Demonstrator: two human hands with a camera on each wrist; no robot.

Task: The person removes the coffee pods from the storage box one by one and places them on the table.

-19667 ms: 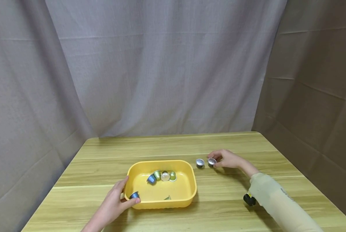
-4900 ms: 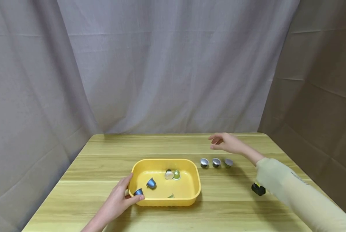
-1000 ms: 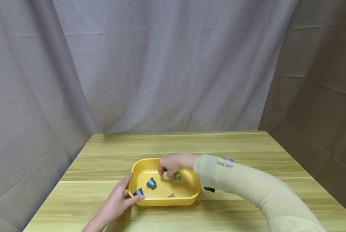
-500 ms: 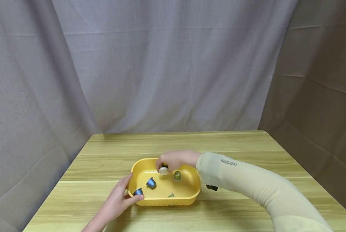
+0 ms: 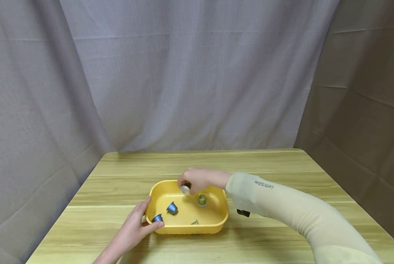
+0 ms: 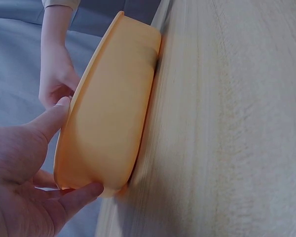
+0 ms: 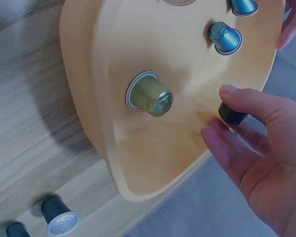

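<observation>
A yellow tray [image 5: 216, 220] sits on the wooden table. My left hand [image 5: 135, 227] grips its near left corner, thumb on the rim [image 6: 108, 113], fingers under the base. My right hand [image 5: 185, 186] hovers over the tray's far side and pinches a dark capsule with a silver lid [image 5: 185, 189], which the right wrist view shows held between fingertips [image 7: 232, 114]. Left in the tray are two blue capsules [image 5: 172, 208] [image 5: 157, 218], a green one [image 5: 202, 200] [image 7: 149, 98] and a small greenish piece [image 5: 194, 222].
Two dark capsules [image 7: 59, 216] [image 7: 16, 230] stand on the table [image 5: 282, 168] to the right of the tray; my right sleeve hides them from the head view. A small black object [image 5: 243, 212] shows beneath that forearm. Grey curtains hang behind and beside the table.
My right hand has lifted the silver-lidded capsule off the tray floor and drawn it up toward the far rim. The left hand and the tray have stayed put.
</observation>
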